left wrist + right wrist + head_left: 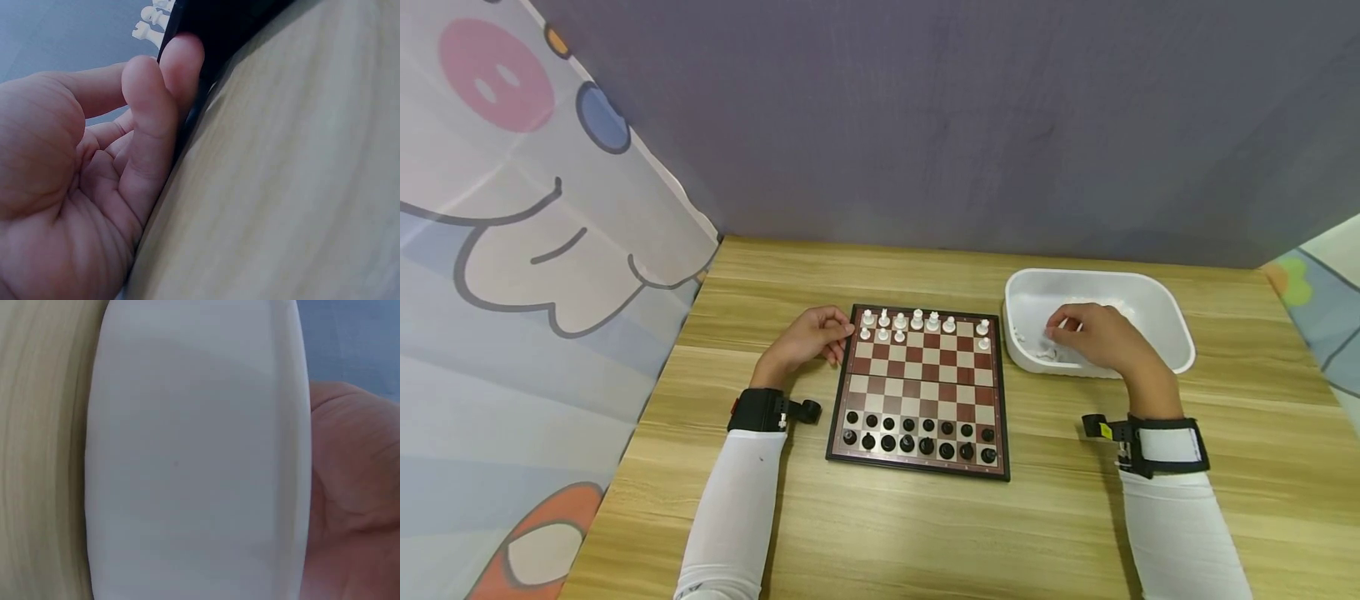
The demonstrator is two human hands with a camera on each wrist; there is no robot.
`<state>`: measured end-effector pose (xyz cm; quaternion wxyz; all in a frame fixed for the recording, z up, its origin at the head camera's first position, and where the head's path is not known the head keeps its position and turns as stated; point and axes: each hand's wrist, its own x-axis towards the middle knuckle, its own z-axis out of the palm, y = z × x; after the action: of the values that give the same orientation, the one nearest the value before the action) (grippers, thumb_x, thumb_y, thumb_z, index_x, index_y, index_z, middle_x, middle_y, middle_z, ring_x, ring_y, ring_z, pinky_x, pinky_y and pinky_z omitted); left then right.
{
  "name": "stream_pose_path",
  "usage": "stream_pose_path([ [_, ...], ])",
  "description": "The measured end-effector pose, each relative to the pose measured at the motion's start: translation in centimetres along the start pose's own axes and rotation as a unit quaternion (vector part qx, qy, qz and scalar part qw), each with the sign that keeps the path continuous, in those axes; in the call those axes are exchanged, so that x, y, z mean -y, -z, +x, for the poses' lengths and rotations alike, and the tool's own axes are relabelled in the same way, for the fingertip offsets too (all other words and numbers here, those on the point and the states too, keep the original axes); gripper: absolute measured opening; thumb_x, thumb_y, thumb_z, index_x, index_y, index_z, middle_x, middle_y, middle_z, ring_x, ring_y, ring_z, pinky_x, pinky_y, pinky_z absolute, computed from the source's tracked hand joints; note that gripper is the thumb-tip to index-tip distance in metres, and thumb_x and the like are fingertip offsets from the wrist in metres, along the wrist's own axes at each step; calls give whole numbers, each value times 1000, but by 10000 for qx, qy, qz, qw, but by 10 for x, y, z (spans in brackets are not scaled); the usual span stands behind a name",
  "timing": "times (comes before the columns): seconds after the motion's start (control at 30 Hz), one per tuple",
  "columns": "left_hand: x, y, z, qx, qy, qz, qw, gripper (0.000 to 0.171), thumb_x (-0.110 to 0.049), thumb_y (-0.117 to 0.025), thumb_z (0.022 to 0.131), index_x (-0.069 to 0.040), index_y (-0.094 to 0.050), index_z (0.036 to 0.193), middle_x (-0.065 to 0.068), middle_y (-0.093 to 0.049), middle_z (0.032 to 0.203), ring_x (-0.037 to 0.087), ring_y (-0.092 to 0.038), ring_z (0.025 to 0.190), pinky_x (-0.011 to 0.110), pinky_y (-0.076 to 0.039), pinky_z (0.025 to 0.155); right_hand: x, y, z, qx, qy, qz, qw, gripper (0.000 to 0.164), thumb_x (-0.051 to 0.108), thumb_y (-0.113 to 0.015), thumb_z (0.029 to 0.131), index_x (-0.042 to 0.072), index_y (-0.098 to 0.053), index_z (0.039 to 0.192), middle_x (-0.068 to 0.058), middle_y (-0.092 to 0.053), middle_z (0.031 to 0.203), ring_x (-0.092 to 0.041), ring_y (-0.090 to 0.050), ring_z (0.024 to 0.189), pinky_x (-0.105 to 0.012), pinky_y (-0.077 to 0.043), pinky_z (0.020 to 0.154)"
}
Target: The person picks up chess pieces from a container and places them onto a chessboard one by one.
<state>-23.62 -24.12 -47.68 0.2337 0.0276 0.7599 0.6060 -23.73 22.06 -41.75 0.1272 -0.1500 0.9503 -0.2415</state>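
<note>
A magnetic-style folding chessboard (920,389) lies on the table, with white chess pieces (917,318) along its far side and black chess pieces (908,444) in two rows along the near side. Gaps show among the white ones. My left hand (811,337) rests beside the board's left edge, fingers loosely bent; in the left wrist view its thumb and a finger (147,103) touch the dark rim. Over the white tray (1180,333), right of the board, my right hand (1093,335) reaches inside, fingertips close together near small white pieces (1047,353). Whether they pinch one is unclear; the tray wall covers them in the right wrist view.
The wooden table (880,533) runs under everything and ends at a grey panel (910,125) behind. A cartoon-printed curtain (512,333) borders the left side. Each wrist carries a strapped camera, such as the one on the left (808,411).
</note>
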Motion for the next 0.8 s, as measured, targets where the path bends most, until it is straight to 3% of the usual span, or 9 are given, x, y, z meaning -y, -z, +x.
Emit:
stream_pose_path([
  [0.13,0,0,0,-8,0,-7,10000,20,-13,-59,105,3,-57,116,6,-62,79,17,-65,61,26,-59,55,-2,0,1,608,-254,103,9978,25,29,-63,102,7,-72,109,-5,-68,85,-17,-56,73,-31,-44,63],
  [0.23,0,0,1,-11,0,-12,10000,20,-14,-60,105,2,-57,116,6,-62,79,17,-65,61,26,-59,55,-4,-1,1,845,-419,136,9955,27,30,-62,102,6,-72,110,-3,-68,80,-17,-54,68,-30,-42,59],
  [0.4,0,1,2,-10,-33,-11,10000,18,-13,-59,105,2,-58,114,6,-62,79,17,-65,61,26,-59,54,-5,-3,2,892,-499,168,9946,26,28,-66,99,5,-71,110,-2,-66,78,-18,-53,67,-30,-41,58],
  [0.6,1,1,2,1,-75,-2,10000,19,-14,-60,105,2,-57,114,6,-62,78,17,-65,60,26,-59,54,-6,-4,5,846,-811,-45,9931,30,32,-73,91,7,-72,107,-6,-71,89,-20,-60,79,-28,-45,63],
  [0.8,0,1,1,22,-58,11,10000,21,-14,-59,105,3,-57,115,6,-62,78,17,-64,60,26,-59,54,-8,-7,7,822,-891,-102,9926,29,33,-73,90,8,-72,105,-5,-70,89,-21,-60,79,-28,-44,63],
])
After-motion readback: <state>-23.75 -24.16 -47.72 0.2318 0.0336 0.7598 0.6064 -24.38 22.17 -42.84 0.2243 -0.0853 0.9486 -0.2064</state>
